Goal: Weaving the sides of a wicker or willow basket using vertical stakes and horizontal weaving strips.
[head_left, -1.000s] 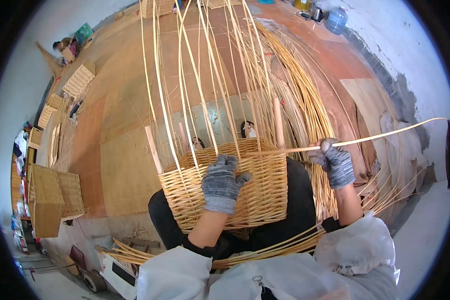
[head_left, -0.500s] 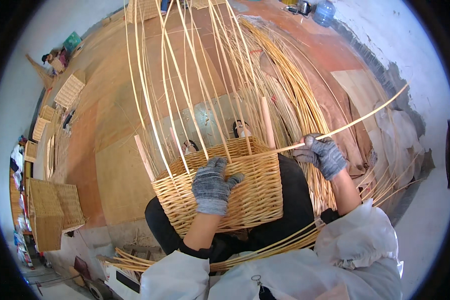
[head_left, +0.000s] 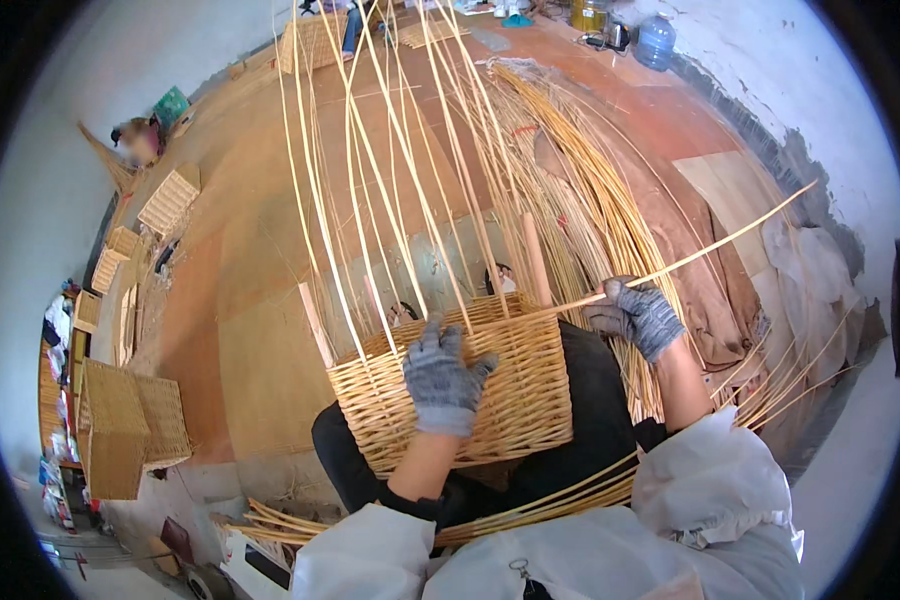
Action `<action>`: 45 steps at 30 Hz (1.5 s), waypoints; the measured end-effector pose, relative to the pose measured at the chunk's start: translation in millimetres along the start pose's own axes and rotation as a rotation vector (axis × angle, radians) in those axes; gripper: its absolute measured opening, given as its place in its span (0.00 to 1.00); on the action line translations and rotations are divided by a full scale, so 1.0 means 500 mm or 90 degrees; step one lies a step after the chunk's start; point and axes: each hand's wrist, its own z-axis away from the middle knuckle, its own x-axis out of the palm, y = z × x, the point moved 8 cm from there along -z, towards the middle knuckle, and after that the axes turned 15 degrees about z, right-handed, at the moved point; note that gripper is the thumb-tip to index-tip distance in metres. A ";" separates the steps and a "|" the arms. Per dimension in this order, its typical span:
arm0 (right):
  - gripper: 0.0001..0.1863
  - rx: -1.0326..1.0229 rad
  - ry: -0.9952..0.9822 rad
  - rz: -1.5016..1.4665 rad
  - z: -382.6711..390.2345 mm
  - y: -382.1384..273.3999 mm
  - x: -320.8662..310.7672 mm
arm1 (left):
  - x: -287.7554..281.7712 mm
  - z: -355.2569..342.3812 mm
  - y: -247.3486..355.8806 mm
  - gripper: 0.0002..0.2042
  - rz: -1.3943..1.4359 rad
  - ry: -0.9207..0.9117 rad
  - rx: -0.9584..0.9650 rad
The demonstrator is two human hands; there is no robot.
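A half-woven wicker basket [head_left: 510,395] rests on my lap, with tall pale stakes [head_left: 422,215] standing up from its walls. Thick peeled wooden posts [head_left: 536,260] rise at its corners. My left hand [head_left: 444,378], in a grey knitted glove, lies over the front wall, fingers spread and fingertips at the woven rim. My right hand [head_left: 638,318], also gloved, is closed around a long willow rod [head_left: 722,240] just off the basket's right corner. One end of that rod runs along the rim; the other sticks out far to the upper right.
Bundled willow rods [head_left: 595,165] lie on the floor beyond the basket and to the right. More rods [head_left: 560,508] cross my lap. Finished wicker baskets [head_left: 118,430] stand along the left side. A blue water bottle [head_left: 655,42] is at the far right, near another person's legs [head_left: 351,32] farther left.
The whole view has shifted, so the basket and room sit farther right and lower. My left fingers look a little more bent and spread. My right hand keeps its grip on the rod.
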 end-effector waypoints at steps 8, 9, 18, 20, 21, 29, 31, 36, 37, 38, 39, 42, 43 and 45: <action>0.11 -0.100 0.006 -0.149 -0.008 0.012 0.010 | 0.056 -0.022 0.104 0.46 0.079 0.090 0.129; 0.11 -0.118 0.022 -0.267 -0.007 0.022 0.026 | 0.072 -0.023 0.085 0.47 0.110 0.044 0.074; 0.12 -0.174 0.046 -0.379 -0.039 0.059 0.039 | 0.082 -0.100 0.067 0.39 0.042 -0.165 -0.293; 0.10 -0.144 0.074 -0.365 -0.043 0.072 0.026 | 0.086 -0.123 0.068 0.32 0.068 -0.269 -0.310; 0.10 -0.144 0.068 -0.350 -0.028 0.065 0.007 | 0.087 -0.122 0.073 0.30 0.110 -0.365 -0.297; 0.12 -0.123 0.225 0.163 -0.026 -0.179 -0.135 | 0.118 -0.094 0.061 0.23 0.251 -0.313 -0.220; 0.13 -0.186 0.147 0.263 -0.110 -0.277 -0.025 | 0.112 -0.090 0.061 0.23 0.238 -0.266 -0.211; 0.06 -0.308 -0.196 0.604 -0.267 -0.361 0.305 | 0.095 -0.095 0.063 0.23 0.141 -0.125 -0.228; 0.06 -0.259 -0.277 0.511 -0.302 -0.326 0.318 | 0.091 -0.096 0.055 0.24 0.145 -0.122 -0.271; 0.06 -0.253 -0.277 0.505 -0.306 -0.310 0.305 | 0.090 -0.096 0.047 0.26 0.153 -0.121 -0.313; 0.09 -0.179 -0.211 0.405 -0.313 -0.293 0.259 | 0.095 -0.098 0.043 0.26 0.149 -0.128 -0.314; 0.07 -0.138 0.036 0.133 -0.239 -0.248 0.105 | 0.114 -0.097 0.002 0.24 0.240 -0.203 -0.348; 0.04 -0.183 0.035 0.100 -0.219 -0.198 0.020 | 0.107 -0.097 0.020 0.25 0.240 -0.237 -0.323; 0.02 -0.046 0.028 -0.208 -0.170 -0.001 -0.114 | 0.114 -0.089 0.034 0.26 0.238 -0.279 -0.290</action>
